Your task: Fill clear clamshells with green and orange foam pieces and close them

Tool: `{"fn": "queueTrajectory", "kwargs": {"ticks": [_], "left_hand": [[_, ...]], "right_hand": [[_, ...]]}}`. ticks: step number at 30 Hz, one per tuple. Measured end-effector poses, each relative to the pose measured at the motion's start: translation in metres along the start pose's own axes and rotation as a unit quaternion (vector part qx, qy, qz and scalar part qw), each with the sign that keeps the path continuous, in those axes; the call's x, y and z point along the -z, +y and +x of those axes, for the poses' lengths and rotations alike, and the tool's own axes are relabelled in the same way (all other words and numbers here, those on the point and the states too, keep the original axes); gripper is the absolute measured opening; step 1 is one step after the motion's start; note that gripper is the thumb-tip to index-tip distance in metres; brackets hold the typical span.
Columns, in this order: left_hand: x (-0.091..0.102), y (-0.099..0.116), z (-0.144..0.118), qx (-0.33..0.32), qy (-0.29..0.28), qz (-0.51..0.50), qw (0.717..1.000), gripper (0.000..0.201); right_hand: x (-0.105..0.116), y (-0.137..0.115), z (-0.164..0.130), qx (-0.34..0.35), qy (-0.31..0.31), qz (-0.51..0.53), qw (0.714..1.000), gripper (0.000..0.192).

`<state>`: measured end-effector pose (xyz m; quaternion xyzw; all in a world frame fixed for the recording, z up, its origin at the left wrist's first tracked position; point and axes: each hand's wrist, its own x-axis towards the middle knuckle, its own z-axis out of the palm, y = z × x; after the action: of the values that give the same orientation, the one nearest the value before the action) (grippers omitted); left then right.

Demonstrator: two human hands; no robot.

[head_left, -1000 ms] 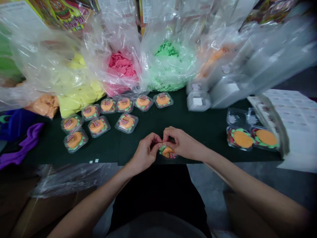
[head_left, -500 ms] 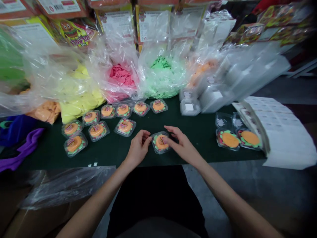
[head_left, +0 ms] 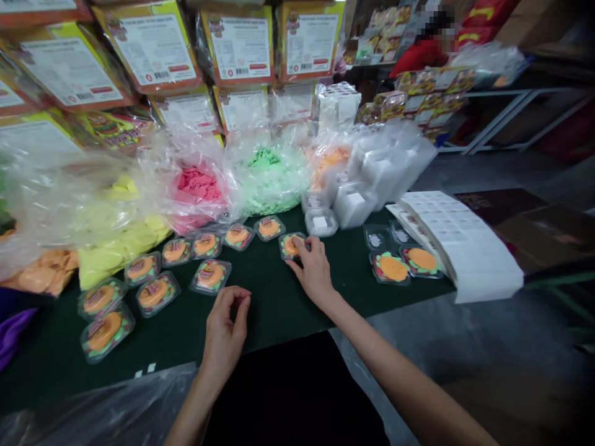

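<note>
In the head view, the right hand (head_left: pixel 316 275) pinches the right side of a clear box (head_left: pixel 289 246) with an orange disc inside, on the dark worktop (head_left: pixel 274 303) beside a neighbouring filled box (head_left: pixel 269 228). Squeezing too hard could dent or pop the thin plastic; a push too far could knock the stacked containers (head_left: pixel 356 204) behind. The left hand (head_left: pixel 224 331) hovers, fingers loosely curled, apparently gripping nothing; a careless sweep could shove the nearby box (head_left: pixel 211 276).

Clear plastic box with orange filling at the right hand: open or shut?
The clear plastic box looks shut: no lid shows folded back behind it, though the right hand hides part.
</note>
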<state>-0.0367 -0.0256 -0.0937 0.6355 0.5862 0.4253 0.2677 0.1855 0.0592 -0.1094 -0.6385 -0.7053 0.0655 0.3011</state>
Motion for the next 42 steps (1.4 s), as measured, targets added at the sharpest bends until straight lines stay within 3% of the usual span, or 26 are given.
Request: {"fn": "queueTrajectory", "kwargs": {"ticks": [6, 9, 12, 15, 18, 20, 22, 25, 27, 29, 32, 37, 42], "left_hand": [[-0.008, -0.004, 0.0, 0.012, -0.017, 0.002, 1.0, 0.014], [-0.013, 0.006, 0.0, 0.006, -0.034, -0.004, 0.999, 0.014], [-0.02, 0.022, 0.001, -0.007, -0.037, -0.004, 0.999, 0.014], [-0.042, 0.042, 0.004, -0.035, -0.052, -0.006, 0.998, 0.013], [-0.089, 0.066, 0.018, -0.104, -0.11, -0.031, 0.988, 0.015], [-0.132, 0.082, 0.034, -0.144, -0.148, -0.055, 0.977, 0.015], [-0.179, 0.099, 0.057, -0.122, -0.164, -0.076, 0.976, 0.014], [-0.245, 0.119, 0.093, 0.003, -0.17, -0.1, 0.98, 0.027], [-0.278, 0.125, 0.111, 0.034, -0.17, -0.101, 0.98, 0.034], [-0.297, 0.123, 0.119, 0.044, -0.165, -0.1, 0.98, 0.037], [-0.299, 0.105, 0.118, 0.049, -0.165, -0.103, 0.98, 0.044], [-0.266, 0.074, 0.11, 0.048, -0.188, -0.101, 0.976, 0.035], [-0.251, 0.078, 0.117, 0.031, -0.222, -0.088, 0.971, 0.017]], "right_hand": [[-0.016, -0.005, 0.044, -0.049, -0.023, -0.001, 0.999, 0.046], [-0.008, -0.009, 0.049, -0.056, -0.03, 0.005, 0.998, 0.051], [0.017, -0.007, 0.026, -0.028, -0.007, 0.071, 0.997, 0.043], [0.052, 0.011, -0.021, -0.025, 0.076, 0.182, 0.98, 0.025], [0.085, 0.049, -0.072, -0.117, 0.228, 0.181, 0.95, 0.022], [0.1, 0.081, -0.097, -0.183, 0.287, 0.14, 0.93, 0.024], [0.108, 0.111, -0.111, -0.241, 0.294, 0.144, 0.914, 0.032], [0.105, 0.144, -0.115, -0.294, 0.271, 0.215, 0.891, 0.044], [0.1, 0.156, -0.11, -0.301, 0.254, 0.255, 0.883, 0.047], [0.093, 0.161, -0.105, -0.299, 0.242, 0.284, 0.878, 0.05], [0.083, 0.158, -0.104, -0.298, 0.231, 0.324, 0.868, 0.059], [0.068, 0.142, -0.114, -0.289, 0.228, 0.375, 0.851, 0.066], [0.067, 0.136, -0.106, -0.298, 0.24, 0.365, 0.849, 0.063]]}}
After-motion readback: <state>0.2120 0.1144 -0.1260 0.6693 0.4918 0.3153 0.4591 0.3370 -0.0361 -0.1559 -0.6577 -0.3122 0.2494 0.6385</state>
